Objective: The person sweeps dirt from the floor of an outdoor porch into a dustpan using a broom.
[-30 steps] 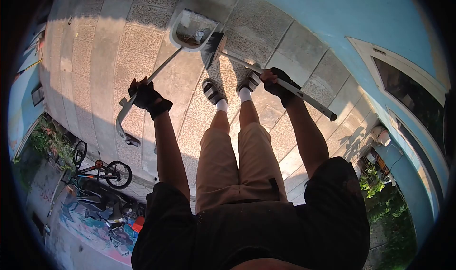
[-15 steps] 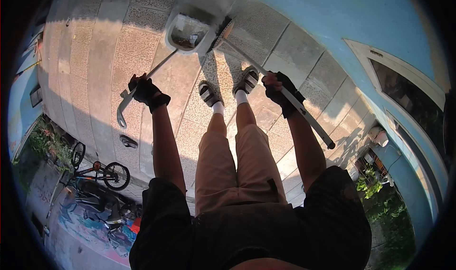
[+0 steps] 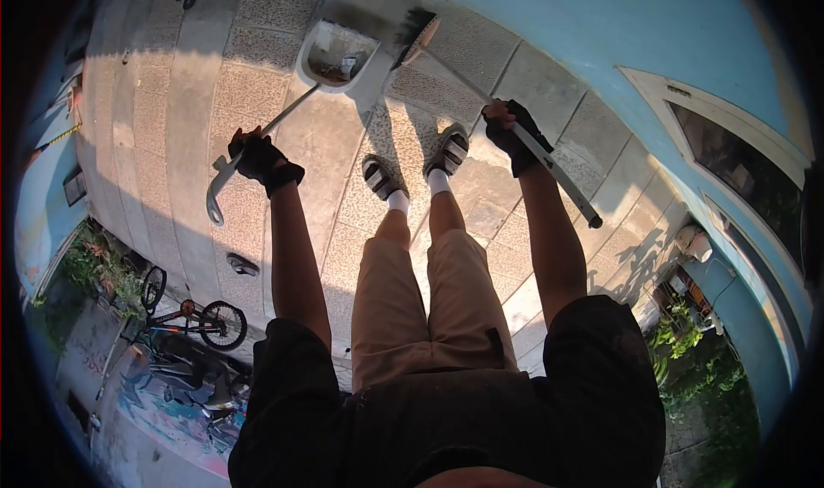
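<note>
My left hand point(image 3: 257, 159), in a black fingerless glove, is closed round the handle of a long-handled dustpan point(image 3: 303, 62). The dustpan rests on the paving with some debris and a pale scrap inside, and its hooked handle end sticks out below my hand. My right hand point(image 3: 515, 134), gloved the same way, grips the long grey handle of a broom point(image 3: 422, 40). Dark bristles touch the ground just right of the dustpan, and the handle runs past my hand along the forearm.
A blue wall point(image 3: 575, 16) with a window runs along the right. A bicycle point(image 3: 193, 318) and a motorcycle point(image 3: 193, 372) stand at lower left. A lone sandal point(image 3: 243, 265) lies on the paving point(image 3: 249, 84). A white bucket point(image 3: 693, 243) is at right, near plants.
The broom head has moved up and slightly right, away from the dustpan's side. My right hand has shifted up with it. My left hand has moved slightly up and left.
</note>
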Tool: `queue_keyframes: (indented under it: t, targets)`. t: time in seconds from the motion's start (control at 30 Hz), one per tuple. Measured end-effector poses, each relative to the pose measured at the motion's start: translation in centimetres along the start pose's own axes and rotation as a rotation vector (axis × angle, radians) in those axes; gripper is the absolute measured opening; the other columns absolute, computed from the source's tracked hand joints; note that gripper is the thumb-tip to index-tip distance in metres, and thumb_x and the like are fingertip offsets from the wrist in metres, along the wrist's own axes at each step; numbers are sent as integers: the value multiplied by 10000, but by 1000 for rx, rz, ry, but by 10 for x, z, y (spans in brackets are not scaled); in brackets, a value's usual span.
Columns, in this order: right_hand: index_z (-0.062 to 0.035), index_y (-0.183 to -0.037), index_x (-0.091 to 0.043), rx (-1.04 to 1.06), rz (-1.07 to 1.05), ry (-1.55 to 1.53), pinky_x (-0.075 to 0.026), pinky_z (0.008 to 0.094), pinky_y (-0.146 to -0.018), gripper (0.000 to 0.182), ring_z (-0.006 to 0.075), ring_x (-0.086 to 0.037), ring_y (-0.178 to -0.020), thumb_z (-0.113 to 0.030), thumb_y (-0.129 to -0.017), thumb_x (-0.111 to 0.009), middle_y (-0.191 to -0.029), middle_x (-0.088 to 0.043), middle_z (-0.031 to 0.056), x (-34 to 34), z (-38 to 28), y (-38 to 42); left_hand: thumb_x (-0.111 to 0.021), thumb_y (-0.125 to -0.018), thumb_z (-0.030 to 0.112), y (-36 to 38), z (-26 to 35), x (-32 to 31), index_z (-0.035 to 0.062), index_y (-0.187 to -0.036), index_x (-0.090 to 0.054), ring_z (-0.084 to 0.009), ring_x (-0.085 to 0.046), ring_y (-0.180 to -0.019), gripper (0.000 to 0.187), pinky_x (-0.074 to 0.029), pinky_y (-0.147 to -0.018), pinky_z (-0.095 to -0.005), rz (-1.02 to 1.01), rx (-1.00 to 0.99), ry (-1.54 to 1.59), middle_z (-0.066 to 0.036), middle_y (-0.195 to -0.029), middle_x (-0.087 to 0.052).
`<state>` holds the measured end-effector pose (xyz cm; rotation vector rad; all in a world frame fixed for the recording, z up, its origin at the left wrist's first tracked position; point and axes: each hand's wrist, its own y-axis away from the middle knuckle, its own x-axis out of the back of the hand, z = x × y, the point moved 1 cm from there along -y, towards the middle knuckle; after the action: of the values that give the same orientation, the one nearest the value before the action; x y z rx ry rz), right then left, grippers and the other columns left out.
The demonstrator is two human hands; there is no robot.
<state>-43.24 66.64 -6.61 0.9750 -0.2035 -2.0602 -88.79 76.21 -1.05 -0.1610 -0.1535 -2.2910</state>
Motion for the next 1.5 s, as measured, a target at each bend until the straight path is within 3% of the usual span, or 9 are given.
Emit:
queue_keyframes:
  t: [0.1, 0.23, 0.5, 0.7, 0.77, 1.03, 1.13, 1.37, 1.5]
  targets:
    - [-79, -847, -434, 198, -50, 341, -405, 212, -443, 98, 68, -451, -542, -113, -936, -457, -687, -429, -14, 7, 6, 24, -488, -875, 29, 3, 5, -10, 51, -1066, -570, -152, -609, -733, 209, -439, -577, -228, 26, 52, 16, -65, -825, -624]
    - [-108, -855, -459, 174, 68, 545, -392, 207, -442, 115, 56, -431, -544, -160, -937, -522, -695, -427, -28, 16, 44, 56, -541, -845, -13, -1, -7, -26, 45, -1058, -565, -162, -599, -722, 223, -449, -557, -263, -7, -1, -26, -75, -852, -610]
    - [-101, -914, -513, -46, 35, 157, -424, 204, -497, 89, 66, -470, -628, -172, -922, -565, -780, -451, -11, 75, 114, 41, -491, -886, 24, -26, -28, -56, 47, -1018, -584, -182, -588, -658, 163, -423, -539, -245, -17, -4, -4, -66, -775, -570]
    - [-58, -872, -457, 398, 235, 491, -379, 240, -491, 140, 94, -419, -539, -166, -916, -534, -658, -427, 1, 28, 67, -42, -519, -879, 3, -55, -39, -79, 42, -1014, -586, -205, -598, -669, 156, -497, -588, -275, -72, -28, 60, -71, -776, -559]
    - [-60, -854, -459, 481, 102, 474, -379, 240, -486, 135, 94, -405, -532, -164, -915, -520, -636, -408, -2, 16, 52, -51, -522, -866, -25, -53, -32, -92, 38, -992, -594, -206, -593, -681, 158, -531, -639, -299, -39, -26, 32, -79, -786, -558]
    - [-132, -806, -425, 281, 280, 342, -352, 231, -416, 277, 77, -391, -491, -352, -953, -505, -632, -382, -40, 39, 142, -5, -574, -861, -5, -48, -27, -124, 26, -969, -598, -203, -597, -730, 115, -539, -712, -302, -74, 96, 9, -96, -811, -577]
    - [-131, -804, -423, 246, 229, 224, -360, 228, -427, 255, 78, -409, -514, -316, -949, -524, -633, -387, -38, 51, 141, -15, -540, -865, -14, -47, -27, -135, 11, -974, -597, -187, -618, -806, 125, -521, -729, -283, -261, -12, -384, -110, -875, -615]
    - [-45, -862, -424, 347, 156, 112, -403, 236, -472, 129, 98, -475, -548, -83, -840, -545, -669, -454, 2, 32, 83, -89, -491, -856, -31, -60, -39, -151, 15, -984, -565, -174, -604, -818, 154, -510, -773, -283, -460, -58, -247, -80, -901, -591]
    - [-37, -910, -435, 426, 196, 128, -436, 215, -488, 134, 76, -475, -570, -106, -863, -540, -721, -454, 3, 16, 82, -83, -466, -865, -2, -60, -37, -159, 27, -966, -577, -170, -599, -815, 153, -498, -763, -290, -484, -59, -273, -69, -879, -587]
